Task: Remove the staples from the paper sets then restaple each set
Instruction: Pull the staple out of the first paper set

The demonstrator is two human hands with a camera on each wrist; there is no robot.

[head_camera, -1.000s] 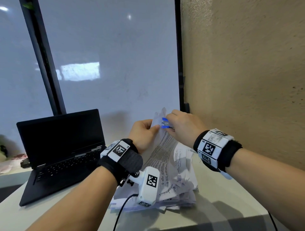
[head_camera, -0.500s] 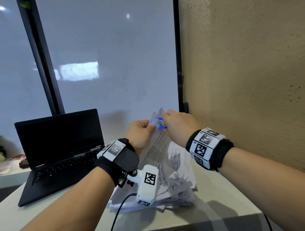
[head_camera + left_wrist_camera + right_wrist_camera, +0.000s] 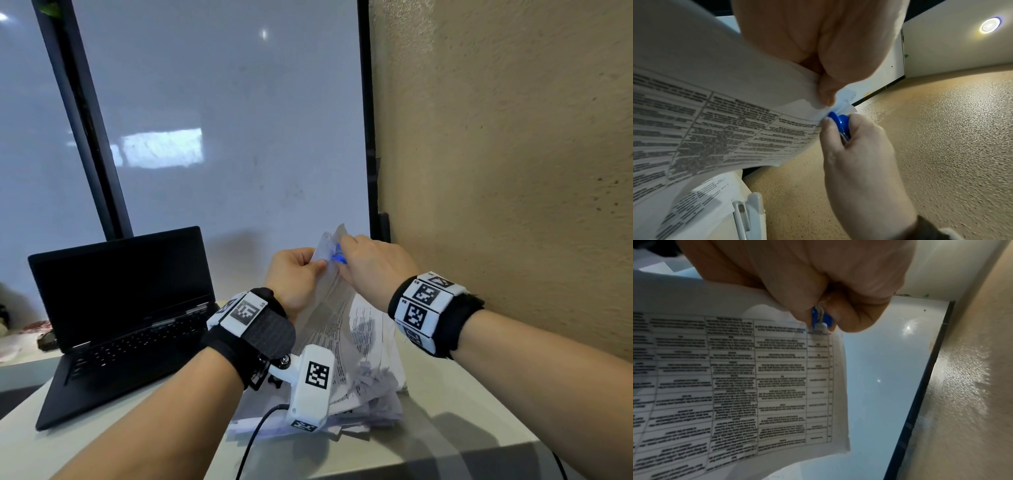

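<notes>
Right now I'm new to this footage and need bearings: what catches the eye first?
Both hands meet over the desk: the left hand pinches a printed paper set by its corner, while the right hand works a blue staple remover there. More papers lie piled below, an open laptop to the left.

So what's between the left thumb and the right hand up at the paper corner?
The blue staple remover, gripped by the right hand, biting the paper set corner; left wrist view shows it.
</notes>
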